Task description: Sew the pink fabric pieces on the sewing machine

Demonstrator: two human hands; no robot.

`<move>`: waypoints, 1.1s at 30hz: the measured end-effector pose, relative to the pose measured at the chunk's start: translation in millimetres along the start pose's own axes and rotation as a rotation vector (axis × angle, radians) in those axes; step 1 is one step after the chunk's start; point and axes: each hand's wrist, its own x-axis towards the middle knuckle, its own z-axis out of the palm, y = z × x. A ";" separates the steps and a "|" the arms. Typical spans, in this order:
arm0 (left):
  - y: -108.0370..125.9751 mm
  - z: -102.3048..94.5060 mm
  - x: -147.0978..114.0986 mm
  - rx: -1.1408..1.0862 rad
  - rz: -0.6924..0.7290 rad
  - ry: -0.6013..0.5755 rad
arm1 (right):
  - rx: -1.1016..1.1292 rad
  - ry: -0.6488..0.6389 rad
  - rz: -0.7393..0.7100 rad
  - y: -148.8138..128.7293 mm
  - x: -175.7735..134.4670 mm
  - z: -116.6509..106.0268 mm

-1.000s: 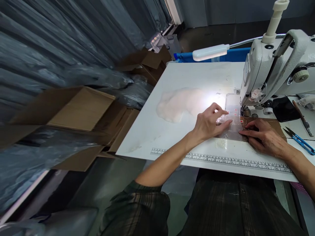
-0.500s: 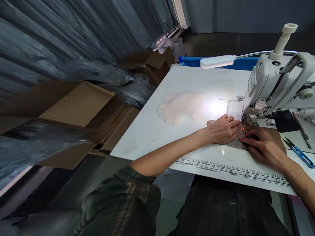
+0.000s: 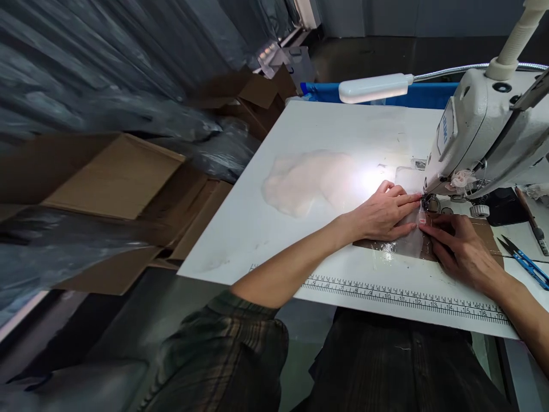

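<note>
My left hand [image 3: 383,216] lies flat on a clear plastic piece [image 3: 405,245] with small red marks, fingertips pointing at the needle of the white sewing machine [image 3: 480,134]. My right hand [image 3: 458,251] presses the same piece and a brown cardboard sheet [image 3: 491,232] beneath it, just right of the needle. Both hands hold the piece down on the white table [image 3: 278,229].
A pale pink fluffy pile [image 3: 302,180] lies left of my hands. A white lamp [image 3: 371,88] shines on the needle area. Blue snips [image 3: 525,263] and a dark tool [image 3: 532,220] lie at the right. A ruler strip [image 3: 407,297] runs along the front edge. Open cardboard boxes [image 3: 111,183] stand at the left.
My left hand has slid right along the plastic piece to the needle, and its fingers have flattened. My right hand has stayed in place. The view shifted slightly.
</note>
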 end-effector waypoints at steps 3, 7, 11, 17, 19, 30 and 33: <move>-0.9 1.2 -0.5 -0.026 0.000 0.005 | 0.009 -0.014 0.017 -0.2 -0.4 0.5; -4.7 1.5 -0.5 -0.028 0.013 -0.011 | -0.014 -0.017 0.019 0.0 -0.8 2.5; -7.5 1.5 -0.8 -0.033 0.032 -0.003 | -0.047 -0.016 0.006 -0.3 0.2 3.3; -5.1 2.9 -0.2 -0.055 0.008 0.020 | -0.022 -0.004 0.020 -0.6 1.2 2.8; -4.1 3.0 0.0 -0.052 0.001 0.013 | 0.000 0.002 0.021 -0.7 1.2 2.9; 0.3 5.2 1.2 -0.003 0.001 0.028 | -0.009 0.020 -0.003 -0.8 3.0 0.5; 2.0 5.6 1.6 0.026 -0.001 0.020 | 0.014 0.013 0.014 0.3 2.6 1.1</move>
